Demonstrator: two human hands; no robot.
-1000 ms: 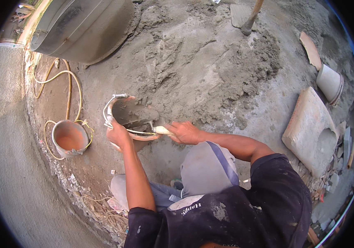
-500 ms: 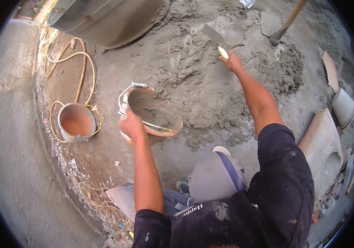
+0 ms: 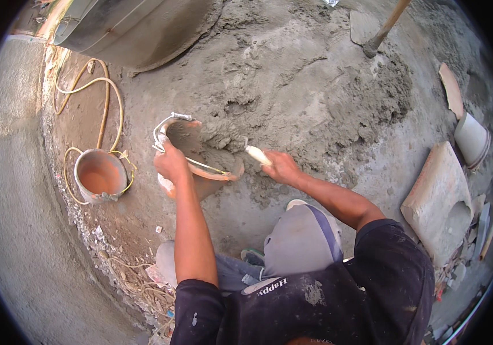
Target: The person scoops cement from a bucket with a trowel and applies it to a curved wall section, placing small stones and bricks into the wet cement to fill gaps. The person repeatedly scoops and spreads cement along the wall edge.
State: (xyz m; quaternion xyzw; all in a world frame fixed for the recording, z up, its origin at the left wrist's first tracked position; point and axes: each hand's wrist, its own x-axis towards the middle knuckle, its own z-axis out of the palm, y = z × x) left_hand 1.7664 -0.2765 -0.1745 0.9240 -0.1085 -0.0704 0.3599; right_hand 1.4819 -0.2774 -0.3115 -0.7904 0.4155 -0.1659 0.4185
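My left hand (image 3: 173, 163) is closed on the near-left rim of an orange bucket (image 3: 206, 187), which tips with its mouth toward the mortar heap. A white handle (image 3: 159, 127) loops at the bucket's rim. Wrapped round the pale grip of a trowel (image 3: 256, 154), my right hand (image 3: 282, 168) is just right of the bucket mouth. A lump of wet grey mortar (image 3: 223, 135) covers the trowel's blade at the bucket's opening. More mortar (image 3: 315, 109) spreads over the ground beyond and to the right.
A second bucket (image 3: 88, 192) stands at the left beside a coiled yellowish hose (image 3: 121, 112). A large metal drum (image 3: 137, 34) lies at the upper left. A wooden pole (image 3: 393, 26) rises at the upper right. At the right are a concrete block (image 3: 433, 195) and a white bucket (image 3: 472, 141).
My right hand has drawn the trowel from the far mortar back toward me and left, to the bucket mouth. Mortar now covers its blade. My left hand keeps hold of the bucket.
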